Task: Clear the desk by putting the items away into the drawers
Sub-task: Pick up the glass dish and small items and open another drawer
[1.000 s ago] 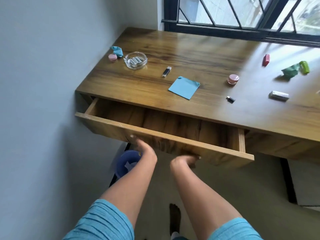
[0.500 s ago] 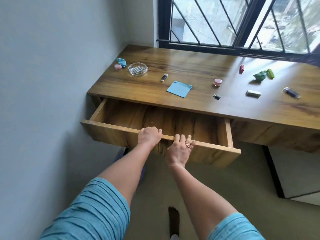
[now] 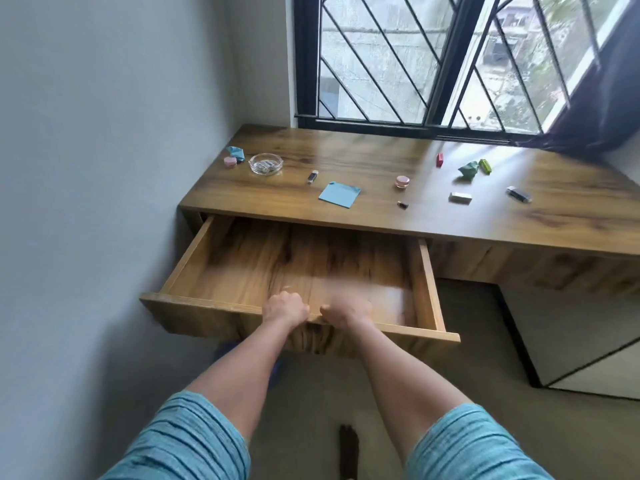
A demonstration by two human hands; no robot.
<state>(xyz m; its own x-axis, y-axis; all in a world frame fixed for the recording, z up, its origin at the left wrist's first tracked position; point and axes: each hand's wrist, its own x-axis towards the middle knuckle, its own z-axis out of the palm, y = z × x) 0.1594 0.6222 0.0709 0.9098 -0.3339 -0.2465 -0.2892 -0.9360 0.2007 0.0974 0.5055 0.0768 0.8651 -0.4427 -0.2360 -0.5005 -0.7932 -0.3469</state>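
A wooden drawer (image 3: pixel 194 258) stands pulled far out of the desk (image 3: pixel 381 157), and nothing lies inside it. My left hand (image 3: pixel 284 308) grips the drawer's front edge near the middle. My right hand (image 3: pixel 346 311), blurred, curls over the same edge just to the right. On the desk lie a blue paper sheet (image 3: pixel 339 195), a glass ashtray (image 3: pixel 266 163), a small USB stick (image 3: pixel 312 176), a pink jar (image 3: pixel 402 181), a white eraser-like block (image 3: pixel 460 197) and a tiny black cap (image 3: pixel 402 204).
At the desk's left end sit a pink cap (image 3: pixel 230 161) and a blue crumpled paper (image 3: pixel 236 152). A red piece (image 3: pixel 440 159), green crumpled paper (image 3: pixel 468 169), a green piece (image 3: pixel 485 166) and a dark stick (image 3: pixel 518 194) lie on the right. The wall (image 3: pixel 104 168) runs along the left.
Both hands came up from under the drawer front onto its top edge. The drawer slid further out toward me, and the view rose toward the window.
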